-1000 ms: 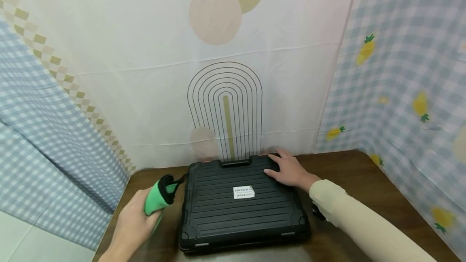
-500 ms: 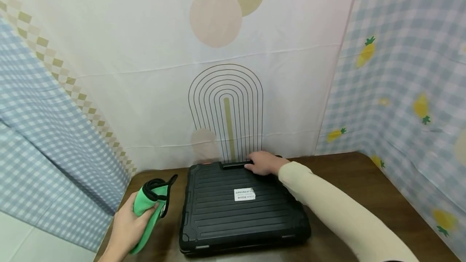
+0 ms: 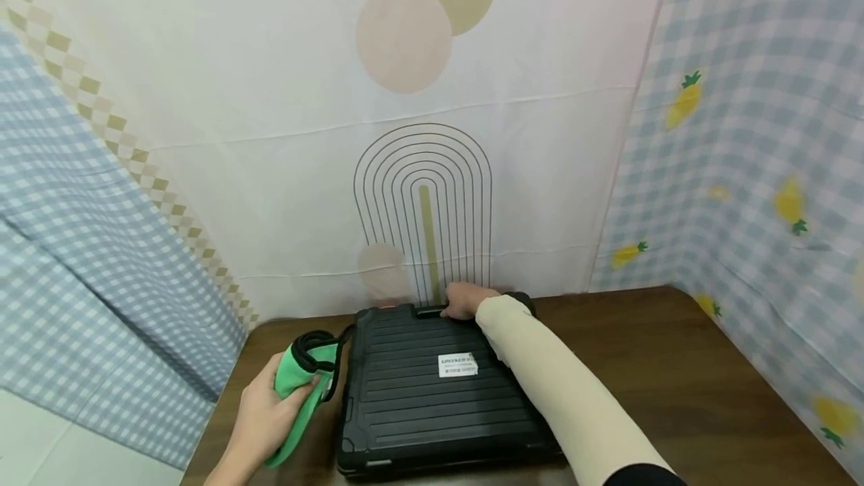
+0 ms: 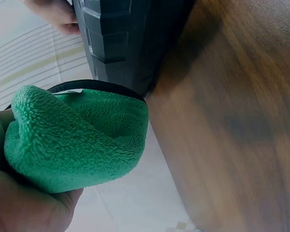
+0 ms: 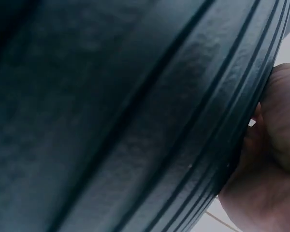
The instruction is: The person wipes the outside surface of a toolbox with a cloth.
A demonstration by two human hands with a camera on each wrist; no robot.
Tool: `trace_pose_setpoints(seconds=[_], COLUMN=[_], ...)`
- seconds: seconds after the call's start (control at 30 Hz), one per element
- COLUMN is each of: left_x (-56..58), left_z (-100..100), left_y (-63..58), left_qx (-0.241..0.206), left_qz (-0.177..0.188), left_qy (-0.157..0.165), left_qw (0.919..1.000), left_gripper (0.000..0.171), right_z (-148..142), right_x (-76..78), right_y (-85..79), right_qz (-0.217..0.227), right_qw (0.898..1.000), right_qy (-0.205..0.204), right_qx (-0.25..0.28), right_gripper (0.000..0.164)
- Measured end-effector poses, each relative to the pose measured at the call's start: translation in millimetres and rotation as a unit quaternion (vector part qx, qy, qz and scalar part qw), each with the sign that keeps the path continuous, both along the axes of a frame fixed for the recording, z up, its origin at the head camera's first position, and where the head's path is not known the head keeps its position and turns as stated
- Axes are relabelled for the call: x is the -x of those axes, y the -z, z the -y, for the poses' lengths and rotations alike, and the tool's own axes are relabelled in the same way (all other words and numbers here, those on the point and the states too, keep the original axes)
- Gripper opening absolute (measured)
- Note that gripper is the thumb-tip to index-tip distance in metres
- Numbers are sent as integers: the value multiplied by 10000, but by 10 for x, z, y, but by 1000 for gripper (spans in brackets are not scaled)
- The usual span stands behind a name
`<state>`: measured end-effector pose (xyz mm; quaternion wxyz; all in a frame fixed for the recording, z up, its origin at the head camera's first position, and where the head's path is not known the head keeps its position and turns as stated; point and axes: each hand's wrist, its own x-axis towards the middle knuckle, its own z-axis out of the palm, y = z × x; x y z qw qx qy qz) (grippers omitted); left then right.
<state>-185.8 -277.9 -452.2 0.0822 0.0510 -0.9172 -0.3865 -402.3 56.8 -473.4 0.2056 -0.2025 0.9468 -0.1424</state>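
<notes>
A black ribbed plastic case (image 3: pixel 418 396) with a white label lies flat on the wooden table, its handle (image 3: pixel 430 312) toward the wall. My right hand (image 3: pixel 466 300) grips the handle at the case's far edge, thumb on the near side; most of its fingers are hidden behind the edge. In the right wrist view the case's ribbed lid (image 5: pixel 135 116) fills most of the picture, with the hand (image 5: pixel 270 145) at its edge. A folded green microfiber cloth (image 4: pixel 77 140) with black trim is held in my left hand (image 3: pixel 265 412), just left of the case.
A white patterned curtain (image 3: pixel 304 208) hangs right behind the table (image 3: pixel 607 351). Blue checked curtains stand at the left (image 3: pixel 101 246) and right (image 3: pixel 742 208). My sleeved right forearm (image 3: pixel 560 388) crosses over the right part of the case.
My right hand has moved left from the case's far right corner to its handle. The left hand, with the cloth, dipped away to the left, then came back toward the case.
</notes>
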Motion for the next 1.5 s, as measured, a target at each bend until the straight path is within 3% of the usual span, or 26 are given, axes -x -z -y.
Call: trace_pose_setpoints(seconds=[0.17,0.33,0.43,0.57,0.7,0.8,1.03,1.13,1.33,1.5], left_x=[6,-5,-16,-26,-24,-30,-39,-35,-51,-84], left_z=[6,68,93,100,105,113,130,124,109,139], left_y=[-14,-10,-19,-44,-45,-31,-53,-72,-70,-25], left_qx=[-5,56,3,-95,-71,-113,-340,-363,-405,-515], left_qz=[8,-91,-150,-350,-597,-722,-1117,-1203,-1106,-1025], left_qy=[15,-58,-130,-312,-529,-728,-1053,-1092,-1118,-1194], left_qw=[10000,9999,9998,9989,9968,9947,9876,9861,9867,9862], left_gripper=[62,58,57,55,52,50,41,40,41,41], right_z=[-116,-185,-225,-317,-445,-531,-610,-607,-600,-586], right_x=[-24,-112,-246,-478,-746,-960,-1406,-1559,-1741,-1815], right_y=[-31,-284,-572,-953,-1165,-1218,-1166,-1116,-1006,-944], right_qz=[-84,-871,-1598,-2566,-3349,-4101,-5911,-6327,-6876,-7480], right_qw=[9994,9932,9825,9608,9379,9064,7962,7610,7079,6383], right_qy=[-311,-770,-961,-1048,-907,-994,-1165,-1217,-1175,-1242], right_qx=[93,56,18,-53,42,187,560,756,1106,1329], right_gripper=[27,35,38,38,35,31,29,29,29,28])
